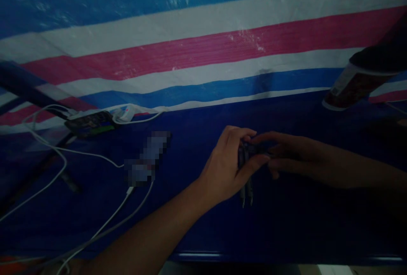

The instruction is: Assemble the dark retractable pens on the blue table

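Observation:
Near the middle of the dark blue table, my left hand (226, 158) is closed around a few dark pens (249, 188). Two metal pen tips stick out below it, pointing toward the table's near edge. My right hand (291, 152) comes in from the right, with its bent fingers around a dark part of the bundle, close to the left fingertips. Dim light and the fingers hide the upper part of the pens, so what exactly the right fingers hold cannot be made out.
A blurred-out phone (148, 160) with a white cable (110, 213) lies left of my hands. Another phone-like device (92, 124) leans at the back left beside a white plug (127, 113). A paper cup (352, 84) stands at the back right, before a striped plastic sheet (203, 54).

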The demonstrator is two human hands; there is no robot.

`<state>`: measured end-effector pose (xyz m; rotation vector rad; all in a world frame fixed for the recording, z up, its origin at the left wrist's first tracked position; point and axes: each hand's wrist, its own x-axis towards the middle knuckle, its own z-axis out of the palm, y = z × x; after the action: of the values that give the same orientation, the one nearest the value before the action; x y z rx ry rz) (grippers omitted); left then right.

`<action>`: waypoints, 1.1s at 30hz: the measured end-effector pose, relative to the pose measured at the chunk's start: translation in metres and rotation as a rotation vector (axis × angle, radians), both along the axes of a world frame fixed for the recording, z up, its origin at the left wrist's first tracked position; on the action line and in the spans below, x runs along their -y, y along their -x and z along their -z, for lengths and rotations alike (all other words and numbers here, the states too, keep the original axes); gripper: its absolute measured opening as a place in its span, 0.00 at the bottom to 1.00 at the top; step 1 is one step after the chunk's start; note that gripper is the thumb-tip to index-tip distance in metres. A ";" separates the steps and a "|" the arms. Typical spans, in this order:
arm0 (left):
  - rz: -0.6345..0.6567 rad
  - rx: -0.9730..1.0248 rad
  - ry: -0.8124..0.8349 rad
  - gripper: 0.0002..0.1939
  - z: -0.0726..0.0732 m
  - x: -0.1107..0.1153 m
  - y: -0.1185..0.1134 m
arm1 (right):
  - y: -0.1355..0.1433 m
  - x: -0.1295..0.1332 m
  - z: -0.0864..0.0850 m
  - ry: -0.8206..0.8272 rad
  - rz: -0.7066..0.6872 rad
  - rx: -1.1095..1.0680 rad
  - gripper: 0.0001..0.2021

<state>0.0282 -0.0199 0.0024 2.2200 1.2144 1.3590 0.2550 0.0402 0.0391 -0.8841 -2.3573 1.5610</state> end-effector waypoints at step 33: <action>-0.048 -0.444 0.297 0.07 0.006 -0.015 0.001 | 0.014 -0.009 0.010 0.116 0.566 -0.289 0.21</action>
<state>0.0268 -0.0049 -0.0037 2.3467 1.5048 0.6533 0.2411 0.0493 0.0291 -1.1340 -1.6404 1.4676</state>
